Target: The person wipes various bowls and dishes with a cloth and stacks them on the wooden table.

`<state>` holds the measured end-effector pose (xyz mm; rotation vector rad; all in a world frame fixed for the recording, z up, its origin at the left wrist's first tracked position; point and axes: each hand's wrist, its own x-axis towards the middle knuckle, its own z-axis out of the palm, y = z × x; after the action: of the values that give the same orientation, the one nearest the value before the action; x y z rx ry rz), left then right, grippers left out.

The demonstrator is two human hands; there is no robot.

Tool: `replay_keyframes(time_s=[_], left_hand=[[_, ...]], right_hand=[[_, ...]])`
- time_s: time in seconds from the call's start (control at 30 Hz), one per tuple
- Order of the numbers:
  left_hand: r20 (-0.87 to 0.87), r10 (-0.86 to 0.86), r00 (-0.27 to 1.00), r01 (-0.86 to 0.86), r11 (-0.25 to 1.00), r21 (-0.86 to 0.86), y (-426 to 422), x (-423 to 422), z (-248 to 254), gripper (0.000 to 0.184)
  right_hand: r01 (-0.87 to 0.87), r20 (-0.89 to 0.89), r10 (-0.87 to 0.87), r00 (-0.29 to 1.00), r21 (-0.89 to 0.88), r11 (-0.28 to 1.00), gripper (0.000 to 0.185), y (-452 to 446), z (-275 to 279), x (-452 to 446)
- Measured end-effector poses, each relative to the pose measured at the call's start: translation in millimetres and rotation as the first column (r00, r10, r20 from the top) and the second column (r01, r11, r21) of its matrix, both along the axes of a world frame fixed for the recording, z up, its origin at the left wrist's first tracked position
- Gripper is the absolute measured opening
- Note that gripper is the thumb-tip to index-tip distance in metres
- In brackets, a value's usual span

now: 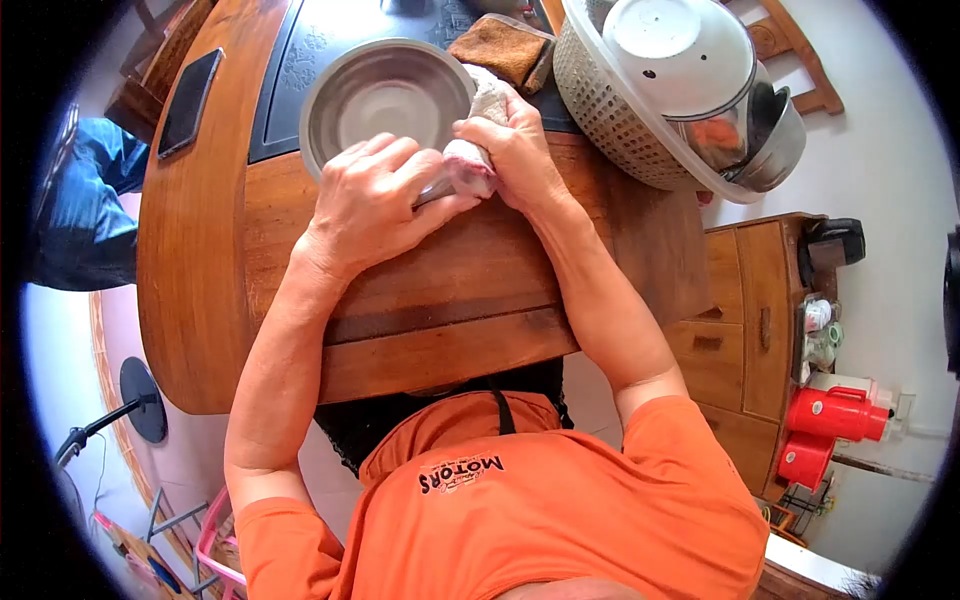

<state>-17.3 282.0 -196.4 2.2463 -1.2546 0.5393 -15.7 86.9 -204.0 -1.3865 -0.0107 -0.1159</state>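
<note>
A round stainless steel bowl [385, 95] is at the near edge of the dark inset on the wooden table, its inside facing up. My left hand [375, 200] is closed at the bowl's near rim, fingers bent over it and thumb reaching toward the cloth. A whitish cloth [487, 95] with a reddish patch at its near end lies bunched along the bowl's right rim. My right hand [515, 150] is wrapped round this cloth, pressing it against the rim. The part of the rim under both hands is hidden.
A folded brown cloth [500, 50] lies beyond the bowl. To the right stands a white perforated basket [615, 120] holding pots and bowls. A phone [190, 103] rests at the table's left. Red thermoses [835, 413] stand by a wooden cabinet [735, 330].
</note>
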Motion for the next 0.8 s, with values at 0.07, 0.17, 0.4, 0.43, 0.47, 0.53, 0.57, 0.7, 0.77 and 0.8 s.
replay_keyframes(time_s=[0.07,0.17,0.4,0.43,0.47,0.53,0.57,0.7,0.77,0.8], left_hand=[[0.223,0.041,0.974,-0.006,0.988,-0.156,3.7,4.5,1.5,0.033],[0.328,0.186,0.926,-0.098,0.959,-0.268,12.9,15.0,8.5,0.05],[-0.562,-0.171,0.809,-0.397,0.546,-0.738,15.3,23.6,5.0,0.071],[-0.561,-0.164,0.811,-0.399,0.546,-0.737,16.9,25.2,4.0,0.071],[-0.656,-0.393,0.644,-0.449,0.501,-0.74,18.3,26.1,3.0,0.07],[-0.699,-0.613,0.37,-0.558,0.455,-0.694,15.9,18.6,11.3,0.059],[-0.702,-0.609,0.37,-0.562,0.455,-0.691,16.3,19.5,8.3,0.059],[-0.711,-0.643,0.285,-0.644,0.421,-0.639,19.3,29.1,-1.8,0.047],[-0.692,-0.654,0.307,-0.636,0.4,-0.66,23.4,32.4,-3.7,0.046],[-0.692,-0.651,0.311,-0.64,0.395,-0.659,24.4,33.3,-4.5,0.046]], right_hand=[[0.002,-0.002,-0.002,1.0,0.007,1.0,0.051,-0.7,0.6,0.5],[0.022,-0.005,-0.022,1.0,0.096,0.995,0.051,-2.0,0.0,1.6],[0.006,0.043,-0.012,0.999,0.137,0.991,0.044,-1.0,0.2,1.3],[0.0,0.045,-0.006,0.999,0.14,0.99,0.044,0.8,-0.1,1.6],[0.016,0.069,-0.025,0.997,0.119,0.993,0.045,1.9,-0.7,1.2],[0.036,0.104,-0.041,0.994,0.045,0.998,0.045,1.2,-3.5,1.1],[0.032,0.101,-0.037,0.994,0.048,0.998,0.045,0.6,-5.8,2.2],[0.104,0.201,-0.089,0.976,-0.066,0.992,0.042,2.0,-10.3,5.1],[0.234,0.323,-0.151,0.934,-0.236,0.943,0.043,2.5,-14.0,5.5],[0.27,0.392,-0.145,0.908,-0.285,0.92,0.053,-0.5,-21.3,9.7]])
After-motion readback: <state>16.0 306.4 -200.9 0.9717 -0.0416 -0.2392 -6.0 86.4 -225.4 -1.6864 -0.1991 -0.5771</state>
